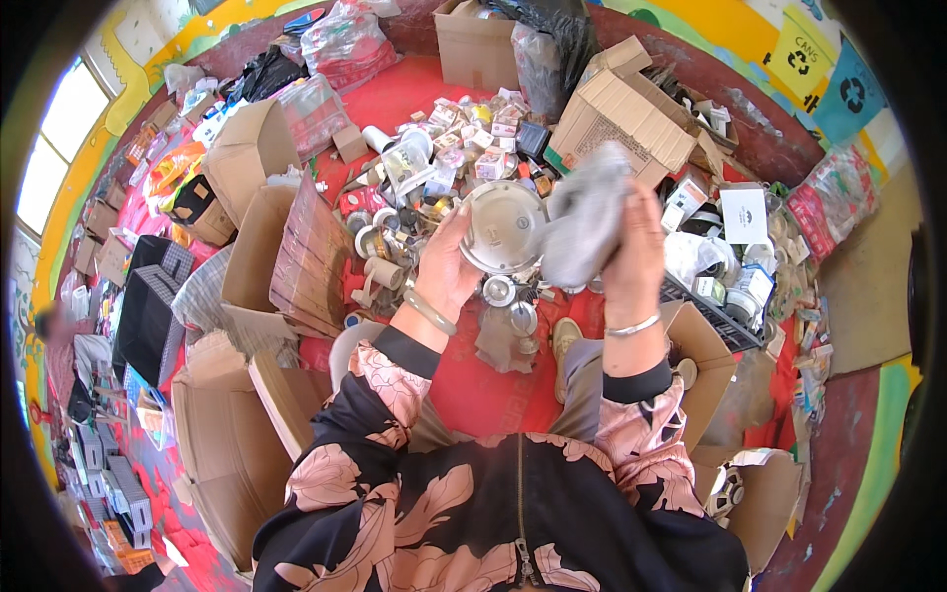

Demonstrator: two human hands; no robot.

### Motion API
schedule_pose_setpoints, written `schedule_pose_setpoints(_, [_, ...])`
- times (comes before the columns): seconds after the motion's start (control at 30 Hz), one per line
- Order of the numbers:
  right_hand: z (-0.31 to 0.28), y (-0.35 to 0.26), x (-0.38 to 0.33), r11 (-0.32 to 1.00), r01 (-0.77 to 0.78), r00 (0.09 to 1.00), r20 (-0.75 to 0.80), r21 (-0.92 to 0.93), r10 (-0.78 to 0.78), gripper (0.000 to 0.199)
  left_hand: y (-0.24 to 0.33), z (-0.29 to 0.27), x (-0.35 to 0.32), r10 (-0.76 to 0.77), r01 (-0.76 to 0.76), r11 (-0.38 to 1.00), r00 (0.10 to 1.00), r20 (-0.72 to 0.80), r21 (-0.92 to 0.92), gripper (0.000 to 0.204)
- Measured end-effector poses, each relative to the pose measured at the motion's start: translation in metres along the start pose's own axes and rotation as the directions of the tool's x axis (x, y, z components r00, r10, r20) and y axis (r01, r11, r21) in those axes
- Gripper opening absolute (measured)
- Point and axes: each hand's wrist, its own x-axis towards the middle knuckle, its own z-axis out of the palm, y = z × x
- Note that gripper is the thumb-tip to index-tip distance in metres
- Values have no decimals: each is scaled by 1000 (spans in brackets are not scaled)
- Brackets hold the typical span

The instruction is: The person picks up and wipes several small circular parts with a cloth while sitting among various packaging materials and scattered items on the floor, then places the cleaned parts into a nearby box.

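My left hand (446, 259) is closed on the near-left rim of a round, flat, pale metallic disc (505, 229), held with its face toward me. To the right of it, my right hand (636, 259) grips a grey cloth (584, 225), which is smeared by motion. The cloth is close to the disc's right edge; whether they touch I cannot tell. Below the disc, a small round silvery fitting (499, 291) lies among loose parts on the red floor covering (493, 409).
A heap of small boxes and mixed parts (473, 138) spreads ahead of me. Open cardboard boxes stand at the left (252, 247), the far right (621, 118) and near my right arm (705, 380). A dark crate (715, 321) sits at the right.
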Motion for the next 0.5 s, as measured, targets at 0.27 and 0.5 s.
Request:
schedule_pose_setpoints(0.27, [38,40,4,156,556,823,567,-817,33,67,8,19,-1,-7,23,981,996,-87,192,29])
schedule_pose_setpoints(0.5, [32,69,13,323,392,899,434,-861,64,55,8,-3,3,12,13,978,993,-119,210,28])
